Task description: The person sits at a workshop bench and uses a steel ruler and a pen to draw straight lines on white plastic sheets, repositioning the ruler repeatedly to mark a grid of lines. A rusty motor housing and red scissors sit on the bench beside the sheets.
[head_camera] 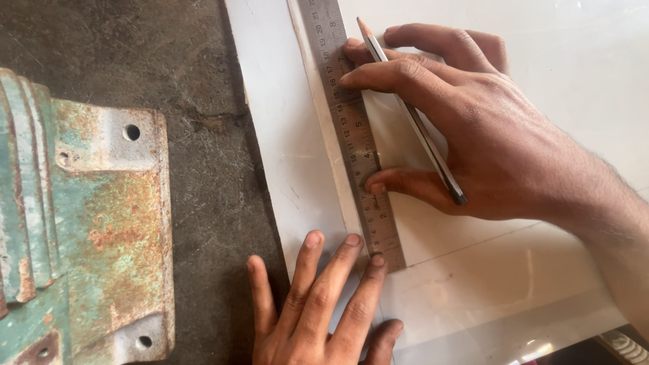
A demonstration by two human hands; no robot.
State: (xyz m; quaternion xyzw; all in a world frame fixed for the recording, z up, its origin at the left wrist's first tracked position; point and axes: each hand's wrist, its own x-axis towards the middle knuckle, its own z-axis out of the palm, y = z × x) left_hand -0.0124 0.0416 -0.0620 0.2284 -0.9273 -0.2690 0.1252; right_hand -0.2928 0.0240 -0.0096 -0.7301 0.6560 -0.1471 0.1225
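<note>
Left hand (318,304) spread flat; right hand (466,122) pins ruler (351,128).

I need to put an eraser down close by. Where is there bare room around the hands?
Free: the white sheet beyond the right hand, and the dark surface between the rusty green metal part and the sheet's left edge. Crowded: along the steel ruler, where the pencil and left hand press in.

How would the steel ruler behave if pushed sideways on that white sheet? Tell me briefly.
The steel ruler lies flat on the smooth white sheet, so it would likely slide easily; both the right hand and the left hand press it. Thin and metal, it probably stays stiff across its width, perhaps flexing slightly along its length. Being flat, it should not roll.
</note>
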